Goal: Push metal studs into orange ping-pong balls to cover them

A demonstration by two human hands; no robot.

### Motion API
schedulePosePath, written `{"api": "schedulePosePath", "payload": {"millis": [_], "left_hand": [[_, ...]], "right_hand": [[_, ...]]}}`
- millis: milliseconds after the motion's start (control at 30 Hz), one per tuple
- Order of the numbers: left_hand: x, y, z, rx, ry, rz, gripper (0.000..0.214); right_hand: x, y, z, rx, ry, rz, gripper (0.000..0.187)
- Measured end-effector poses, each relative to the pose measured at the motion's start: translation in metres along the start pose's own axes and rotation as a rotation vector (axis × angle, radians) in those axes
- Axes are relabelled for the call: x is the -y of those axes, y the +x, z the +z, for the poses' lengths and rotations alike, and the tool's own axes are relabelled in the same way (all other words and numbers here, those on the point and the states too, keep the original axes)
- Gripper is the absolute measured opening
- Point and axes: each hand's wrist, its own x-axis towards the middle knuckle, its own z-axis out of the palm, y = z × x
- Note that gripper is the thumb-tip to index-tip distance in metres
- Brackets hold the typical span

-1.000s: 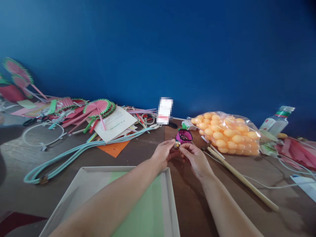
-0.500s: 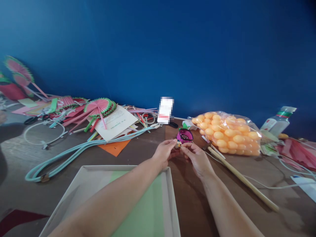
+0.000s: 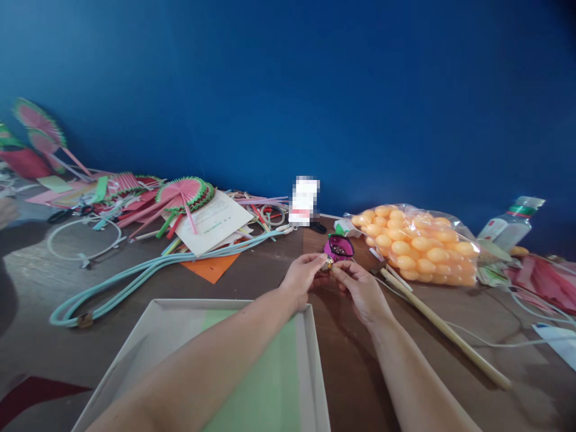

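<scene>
A blue wall (image 3: 288, 90) fills the back, and before it spreads the brown bench (image 3: 351, 372). At its near side lies a shallow tray (image 3: 318, 366), pale-rimmed, green along part of its floor, with the left forearm passing over it. To the right sits a clear bag (image 3: 416, 243) full of orange balls; to the left, pale blue cords (image 3: 135, 277) run in a long loop. A wooden stick (image 3: 450, 336) lies slantwise below the bag. Among the left-hand clutter, a pink and green fan (image 3: 184, 195) overlaps a printed sheet (image 3: 213, 223). The left hand (image 3: 300, 277) and right hand (image 3: 363, 292) meet near the middle, just this side of an open purple pouch (image 3: 339, 248) with small dark bits inside. Each grip is narrow, thumb against finger, and between the two sets of fingertips they hold a shiny gold piece (image 3: 328, 263), its exact shape too small to tell
</scene>
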Motion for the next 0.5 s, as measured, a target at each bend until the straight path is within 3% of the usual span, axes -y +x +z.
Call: {"api": "schedulePosePath", "payload": {"millis": [500], "left_hand": [[0.0021, 0.0015, -0.0008, -0.014, 0.033, 0.004, 0.017]], "right_hand": [[0.0010, -0.0007, 0.0010, -0.009, 0.040, 0.018, 0.028]]}}
